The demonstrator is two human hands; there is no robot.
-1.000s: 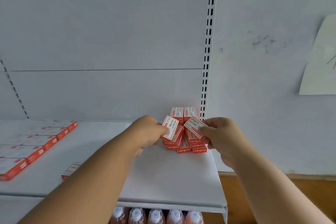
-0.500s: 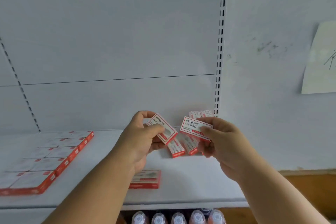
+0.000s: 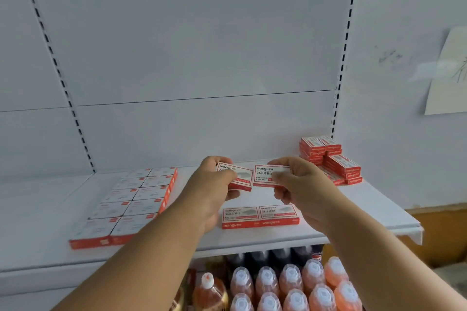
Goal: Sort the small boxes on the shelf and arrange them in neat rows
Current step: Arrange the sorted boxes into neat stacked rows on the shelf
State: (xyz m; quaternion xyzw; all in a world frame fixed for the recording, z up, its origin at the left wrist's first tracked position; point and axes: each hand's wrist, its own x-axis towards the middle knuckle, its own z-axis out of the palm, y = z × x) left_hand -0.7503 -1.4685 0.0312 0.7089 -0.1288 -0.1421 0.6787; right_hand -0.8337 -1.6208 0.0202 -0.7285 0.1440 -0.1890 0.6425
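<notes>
My left hand (image 3: 214, 184) grips a small red-and-white staple box (image 3: 241, 177), and my right hand (image 3: 300, 182) pinches a second one (image 3: 265, 175). Both boxes hang side by side above the white shelf (image 3: 353, 214), label up. Below them two matching boxes (image 3: 260, 216) lie side by side near the shelf's front. A loose pile of the same boxes (image 3: 331, 159) sits at the back right by the upright. At the left, several boxes (image 3: 131, 204) lie in two neat rows.
A slotted upright (image 3: 341, 65) runs up the back panel behind the pile. Orange drink bottles (image 3: 290, 285) fill the level below the shelf. A sheet of paper (image 3: 449, 73) hangs on the wall at the right.
Both hands have carried their boxes leftward and forward, away from the pile, and levelled them side by side. The view has shifted, showing two boxes lying at the shelf's front.
</notes>
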